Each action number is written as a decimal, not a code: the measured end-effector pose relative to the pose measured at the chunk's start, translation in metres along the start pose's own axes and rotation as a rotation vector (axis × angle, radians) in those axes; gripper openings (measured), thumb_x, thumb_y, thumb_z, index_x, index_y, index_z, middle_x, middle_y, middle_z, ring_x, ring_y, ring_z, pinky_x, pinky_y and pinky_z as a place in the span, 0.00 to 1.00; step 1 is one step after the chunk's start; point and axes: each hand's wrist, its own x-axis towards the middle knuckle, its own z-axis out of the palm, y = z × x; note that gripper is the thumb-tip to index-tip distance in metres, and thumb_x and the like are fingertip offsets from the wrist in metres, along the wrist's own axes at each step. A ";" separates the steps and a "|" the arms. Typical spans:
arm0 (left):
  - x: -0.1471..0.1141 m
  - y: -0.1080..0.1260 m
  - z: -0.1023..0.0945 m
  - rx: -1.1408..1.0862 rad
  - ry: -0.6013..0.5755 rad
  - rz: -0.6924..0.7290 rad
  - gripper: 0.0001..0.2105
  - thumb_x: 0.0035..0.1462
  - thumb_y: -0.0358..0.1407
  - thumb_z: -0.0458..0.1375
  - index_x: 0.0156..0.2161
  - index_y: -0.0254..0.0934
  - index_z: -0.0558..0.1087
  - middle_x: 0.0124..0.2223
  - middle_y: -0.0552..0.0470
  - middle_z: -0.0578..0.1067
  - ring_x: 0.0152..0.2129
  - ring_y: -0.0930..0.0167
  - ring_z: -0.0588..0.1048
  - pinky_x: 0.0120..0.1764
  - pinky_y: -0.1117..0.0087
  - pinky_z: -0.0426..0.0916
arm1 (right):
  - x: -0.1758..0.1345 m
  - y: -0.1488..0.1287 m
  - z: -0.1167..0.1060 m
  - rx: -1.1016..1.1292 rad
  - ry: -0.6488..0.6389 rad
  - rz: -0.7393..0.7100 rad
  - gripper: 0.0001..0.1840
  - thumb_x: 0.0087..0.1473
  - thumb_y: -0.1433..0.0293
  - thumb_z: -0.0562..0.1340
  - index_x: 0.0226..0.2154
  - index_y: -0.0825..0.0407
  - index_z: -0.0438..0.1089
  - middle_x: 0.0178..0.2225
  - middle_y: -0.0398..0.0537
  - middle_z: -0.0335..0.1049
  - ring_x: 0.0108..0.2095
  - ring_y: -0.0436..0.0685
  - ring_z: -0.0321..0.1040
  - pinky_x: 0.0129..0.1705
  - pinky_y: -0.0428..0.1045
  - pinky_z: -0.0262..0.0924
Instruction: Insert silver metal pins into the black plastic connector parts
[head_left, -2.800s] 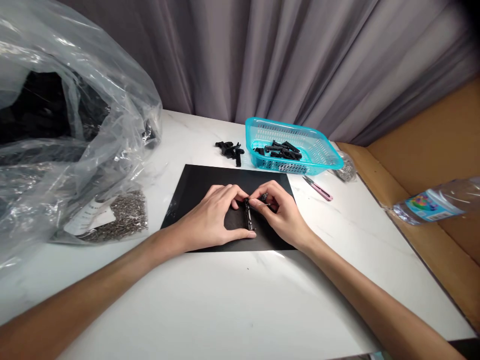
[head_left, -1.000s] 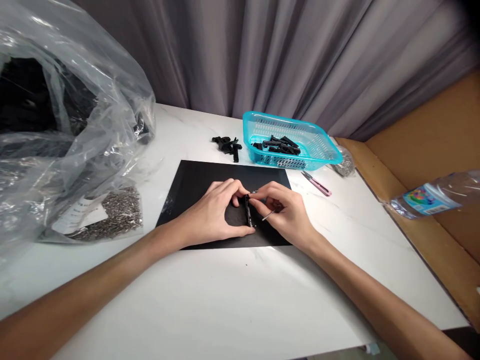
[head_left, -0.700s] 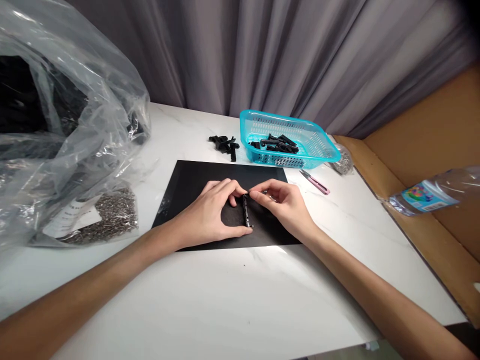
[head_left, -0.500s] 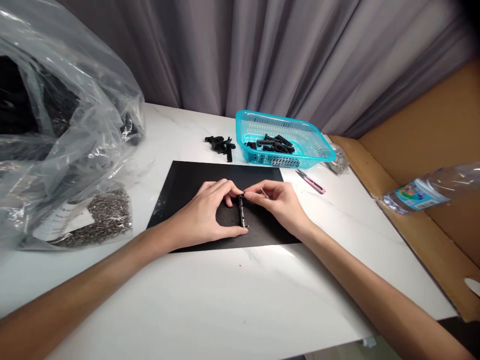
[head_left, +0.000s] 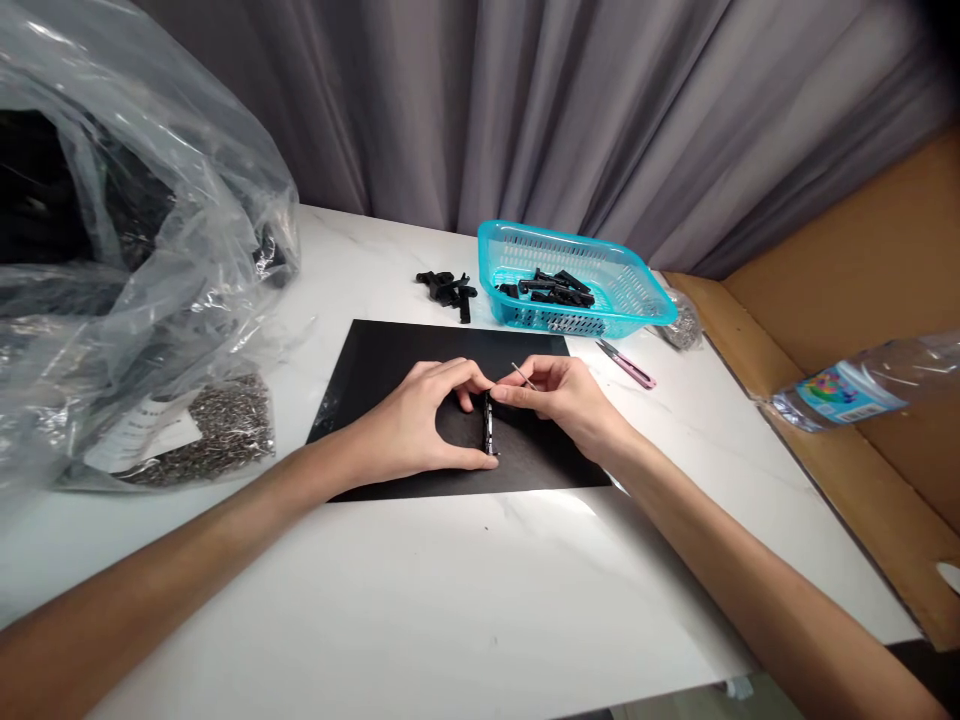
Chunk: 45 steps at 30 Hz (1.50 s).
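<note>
A narrow black plastic part (head_left: 488, 425) stands lengthwise over the black mat (head_left: 405, 345). My left hand (head_left: 420, 415) grips it end to end, thumb at the near end and fingers at the far end. At that far end, my right hand (head_left: 555, 395) pinches with thumb and forefinger, touching the part. A thin metal pin (head_left: 523, 375) pokes up slantwise from between the right hand's fingers. Whether the right fingertips also hold something tiny is hidden.
Behind the mat lie loose black plastic pieces (head_left: 448, 290) and a blue basket (head_left: 630, 320) with more inside. Pink-handled snips (head_left: 630, 365) rest to the right, near a plastic bottle (head_left: 847, 390). A bag of small metal parts (head_left: 225, 425) and a large clear bag (head_left: 195, 180) stand left.
The whole view has shifted slightly. In my right hand the metal pin now sticks up more visibly. My left hand keeps its grip on the black part.
</note>
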 end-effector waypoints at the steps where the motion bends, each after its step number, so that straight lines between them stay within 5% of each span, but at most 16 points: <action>1: 0.000 0.000 0.000 -0.004 0.000 0.004 0.29 0.42 0.54 0.73 0.46 0.43 0.72 0.43 0.52 0.75 0.46 0.60 0.72 0.51 0.57 0.66 | 0.001 -0.001 0.000 0.001 -0.012 0.007 0.24 0.39 0.54 0.78 0.25 0.53 0.72 0.28 0.43 0.76 0.24 0.46 0.62 0.24 0.45 0.50; 8: -0.002 0.001 0.002 -0.012 0.008 -0.009 0.28 0.43 0.53 0.73 0.45 0.43 0.72 0.43 0.52 0.75 0.47 0.59 0.72 0.51 0.56 0.67 | 0.006 0.000 -0.002 -0.021 -0.076 -0.006 0.28 0.36 0.50 0.78 0.25 0.52 0.69 0.29 0.43 0.75 0.23 0.46 0.58 0.24 0.45 0.48; 14: -0.007 0.003 0.004 0.068 0.039 0.002 0.28 0.45 0.55 0.71 0.47 0.43 0.71 0.43 0.51 0.74 0.49 0.57 0.70 0.52 0.55 0.66 | -0.002 -0.001 -0.002 -0.167 -0.065 -0.143 0.25 0.50 0.48 0.72 0.29 0.54 0.73 0.26 0.41 0.69 0.25 0.48 0.59 0.27 0.47 0.51; 18: -0.008 0.001 0.005 0.089 0.059 0.048 0.29 0.47 0.55 0.70 0.50 0.44 0.71 0.44 0.51 0.75 0.46 0.60 0.72 0.55 0.54 0.64 | -0.010 -0.005 -0.013 -0.320 0.094 -0.289 0.25 0.67 0.50 0.58 0.34 0.53 0.77 0.30 0.47 0.74 0.30 0.53 0.67 0.33 0.50 0.59; 23: -0.008 -0.004 0.005 0.057 0.075 0.033 0.30 0.46 0.57 0.70 0.51 0.44 0.72 0.46 0.50 0.76 0.48 0.59 0.72 0.55 0.53 0.64 | -0.017 -0.009 -0.017 -0.557 0.326 -0.535 0.26 0.70 0.52 0.54 0.35 0.50 0.80 0.36 0.50 0.73 0.40 0.58 0.70 0.45 0.54 0.63; 26: -0.009 -0.004 0.004 0.051 0.078 0.015 0.31 0.46 0.58 0.70 0.51 0.44 0.73 0.46 0.50 0.76 0.49 0.58 0.72 0.55 0.53 0.64 | -0.018 -0.005 -0.010 -0.405 0.256 -0.442 0.27 0.69 0.50 0.54 0.33 0.51 0.78 0.25 0.44 0.67 0.25 0.52 0.65 0.31 0.50 0.62; 28: -0.008 -0.004 0.003 0.046 0.073 0.004 0.31 0.46 0.59 0.69 0.50 0.45 0.73 0.46 0.50 0.77 0.50 0.58 0.72 0.55 0.53 0.64 | -0.016 0.001 -0.004 -0.218 0.166 -0.386 0.25 0.67 0.49 0.58 0.32 0.52 0.76 0.25 0.44 0.70 0.21 0.50 0.65 0.27 0.49 0.62; 33: -0.006 0.001 0.001 0.045 0.061 -0.015 0.30 0.46 0.59 0.69 0.49 0.44 0.73 0.46 0.50 0.77 0.48 0.58 0.73 0.55 0.53 0.65 | -0.007 0.015 0.006 0.043 0.073 -0.375 0.20 0.61 0.52 0.66 0.35 0.53 0.76 0.33 0.47 0.75 0.25 0.51 0.73 0.31 0.50 0.71; 45: -0.005 0.000 0.000 0.059 0.049 -0.030 0.31 0.46 0.60 0.69 0.49 0.44 0.72 0.45 0.50 0.77 0.50 0.57 0.71 0.55 0.53 0.64 | -0.005 0.012 0.009 0.084 0.011 -0.328 0.20 0.59 0.53 0.68 0.33 0.56 0.79 0.34 0.50 0.77 0.26 0.52 0.77 0.33 0.49 0.75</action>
